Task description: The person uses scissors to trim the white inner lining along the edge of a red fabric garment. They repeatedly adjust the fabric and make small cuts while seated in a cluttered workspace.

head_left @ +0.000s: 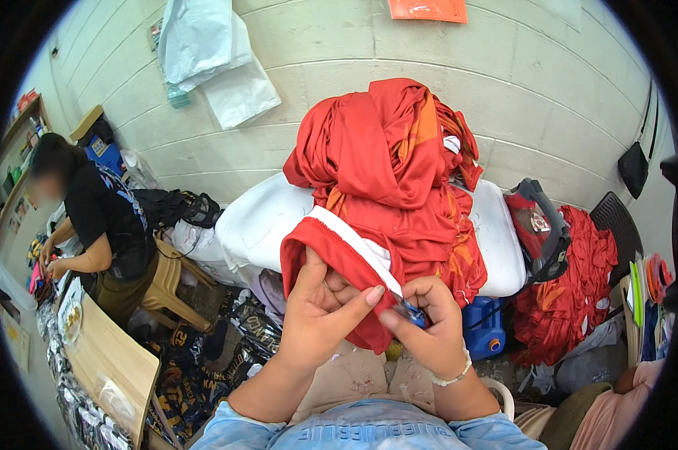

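My left hand is closed on a red garment with a white band along its upper edge, its thumb lying over the cloth. The rest of that cloth hangs down between my two hands. In my right hand are small blue-handled thread snips, mostly covered by the fingers. Their pale, pointed blade reaches up and left to the edge of the red cloth, close to my left thumb. Right behind my hands, a big heap of red and orange fabric rests on a white padded surface.
A person works at the left beside a plastic chair. A wooden board stands at lower left, near dark wrapped packages. To the right are a blue container, another red cloth pile and someone's pink sleeve.
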### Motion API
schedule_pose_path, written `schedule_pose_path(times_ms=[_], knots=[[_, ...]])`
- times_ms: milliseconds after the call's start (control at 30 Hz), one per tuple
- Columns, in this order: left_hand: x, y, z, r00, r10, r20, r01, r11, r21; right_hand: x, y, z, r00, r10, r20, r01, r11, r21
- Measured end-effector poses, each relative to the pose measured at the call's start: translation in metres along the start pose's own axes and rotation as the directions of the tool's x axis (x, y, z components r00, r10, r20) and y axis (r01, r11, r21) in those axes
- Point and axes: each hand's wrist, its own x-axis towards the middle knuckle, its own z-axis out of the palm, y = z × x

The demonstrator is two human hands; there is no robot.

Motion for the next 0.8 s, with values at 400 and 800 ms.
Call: schedule_pose_path(times_ms=[400,800], knots=[[0.008,-0.001,-0.007,0.997,0.036,-0.061,-0.041,0.995,-0.088,0.001,-0.002,-0.002,0.959,-0.276,-0.071,0.256,0.943,-0.214],[0.006,0.0,-0.006,0.999,0.0,-0.033,-0.004,0.994,-0.106,0.003,0.004,-0.006,0.899,-0.432,-0.07,0.37,0.836,-0.406]])
